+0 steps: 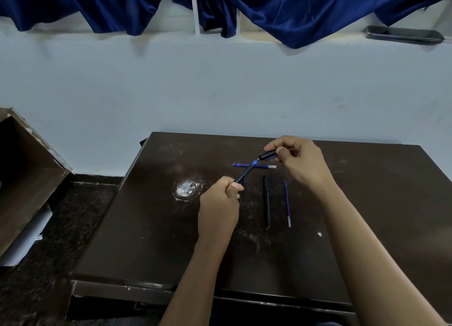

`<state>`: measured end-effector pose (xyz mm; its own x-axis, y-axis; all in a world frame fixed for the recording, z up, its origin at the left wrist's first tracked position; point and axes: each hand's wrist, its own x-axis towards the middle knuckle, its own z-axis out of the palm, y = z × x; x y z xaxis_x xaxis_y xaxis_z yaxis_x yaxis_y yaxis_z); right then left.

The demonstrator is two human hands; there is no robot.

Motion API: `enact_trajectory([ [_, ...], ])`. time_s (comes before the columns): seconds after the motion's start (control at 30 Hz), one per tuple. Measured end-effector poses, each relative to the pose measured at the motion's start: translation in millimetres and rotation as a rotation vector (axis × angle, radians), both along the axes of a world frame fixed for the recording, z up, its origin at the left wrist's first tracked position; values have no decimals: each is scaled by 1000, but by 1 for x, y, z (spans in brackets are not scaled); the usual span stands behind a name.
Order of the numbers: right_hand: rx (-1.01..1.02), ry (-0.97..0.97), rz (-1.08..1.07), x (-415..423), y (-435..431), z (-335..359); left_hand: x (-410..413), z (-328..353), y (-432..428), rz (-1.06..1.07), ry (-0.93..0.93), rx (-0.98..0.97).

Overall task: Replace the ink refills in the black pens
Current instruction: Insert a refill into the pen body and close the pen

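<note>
My left hand [220,203] grips the barrel of a black pen [245,173] that points up and to the right, its blue tip end showing. My right hand [297,160] pinches the pen's black cap [267,154] just off that tip. Both are held above a dark brown table [146,228]. Behind the pen, a blue refill [264,166] lies crosswise on the table. A second black pen [266,202] lies lengthwise near the middle, with another blue refill [287,203] lying beside it on its right.
A worn pale patch [187,188] marks the table left of my hands. A brown cardboard box [27,169] stands at the left on the dark floor. The pale wall runs behind the table, with blue curtains [281,8] and a dark tray [403,34] above.
</note>
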<state>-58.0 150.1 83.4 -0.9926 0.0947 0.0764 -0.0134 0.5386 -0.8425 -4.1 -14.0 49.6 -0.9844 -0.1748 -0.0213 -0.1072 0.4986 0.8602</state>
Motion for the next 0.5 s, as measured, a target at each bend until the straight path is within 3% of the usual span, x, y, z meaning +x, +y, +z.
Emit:
enact_trajectory([
  [0.2, 39, 23, 128, 3, -4, 2, -1, 1, -1, -19, -45, 47],
  [0.5, -481, -103, 15, 1, -8, -3, -2, 10, 4, -94, -162, 277],
])
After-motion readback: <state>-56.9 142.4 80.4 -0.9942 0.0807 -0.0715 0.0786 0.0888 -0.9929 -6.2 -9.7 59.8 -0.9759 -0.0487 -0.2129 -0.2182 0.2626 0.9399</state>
